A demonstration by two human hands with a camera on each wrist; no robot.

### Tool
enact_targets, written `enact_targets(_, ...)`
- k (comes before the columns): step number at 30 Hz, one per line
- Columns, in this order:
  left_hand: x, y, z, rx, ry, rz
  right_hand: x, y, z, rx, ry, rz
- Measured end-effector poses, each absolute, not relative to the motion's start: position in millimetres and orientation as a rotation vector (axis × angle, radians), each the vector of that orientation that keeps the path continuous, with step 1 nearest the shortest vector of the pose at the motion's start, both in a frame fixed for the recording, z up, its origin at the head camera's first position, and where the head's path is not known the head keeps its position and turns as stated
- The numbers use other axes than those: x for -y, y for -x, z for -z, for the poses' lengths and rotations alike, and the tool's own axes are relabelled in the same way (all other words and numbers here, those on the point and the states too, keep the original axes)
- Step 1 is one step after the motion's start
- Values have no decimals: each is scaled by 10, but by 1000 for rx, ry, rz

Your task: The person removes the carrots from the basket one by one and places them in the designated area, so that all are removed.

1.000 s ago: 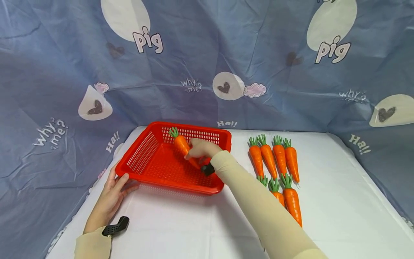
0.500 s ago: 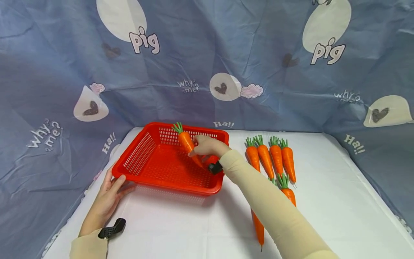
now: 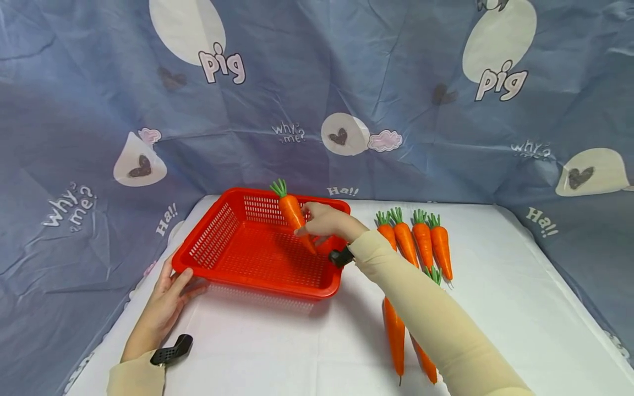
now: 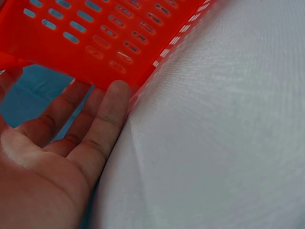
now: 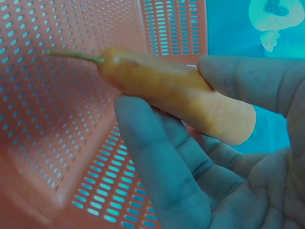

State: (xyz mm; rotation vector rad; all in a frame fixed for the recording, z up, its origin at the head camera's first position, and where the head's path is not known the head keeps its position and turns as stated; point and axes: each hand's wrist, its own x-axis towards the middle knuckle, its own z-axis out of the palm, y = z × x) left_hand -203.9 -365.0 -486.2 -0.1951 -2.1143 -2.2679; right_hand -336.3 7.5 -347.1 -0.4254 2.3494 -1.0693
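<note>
A red plastic basket (image 3: 257, 281) with slotted walls stands on the white-covered table. Over its floor, toward the right side, my right hand (image 3: 324, 221) pinches an orange carrot (image 3: 291, 209) with a green top. In the right wrist view, thumb and fingertips hold the carrot (image 5: 152, 86) around its body, its thin tail toward the basket wall. At the basket's near left corner is my left hand (image 3: 165, 300), its fingers extended against the rim and side. The left wrist view has these fingers (image 4: 102, 119) touching the red wall from below.
Several more carrots (image 3: 424, 242) lie in a row on the white cloth (image 3: 505, 297) right of the basket. Others (image 3: 394, 341), partly hidden by my right sleeve, lie nearer to me. A blue printed curtain (image 3: 297, 99) hangs behind the table.
My right hand has raised the carrot and drawn it slightly to the right above the basket floor. The left hand stays at the basket corner; the head view has shifted a little.
</note>
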Motion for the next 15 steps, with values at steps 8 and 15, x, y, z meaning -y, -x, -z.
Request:
enact_targets(8, 3643, 2029, 4838, 2155, 159, 2246, -241, 3293, 3429, -2373, 492, 1122)
enact_targets(15, 3636, 2029, 4821, 2159, 156, 2250, -443, 3203, 3379, -2399, 525, 1182)
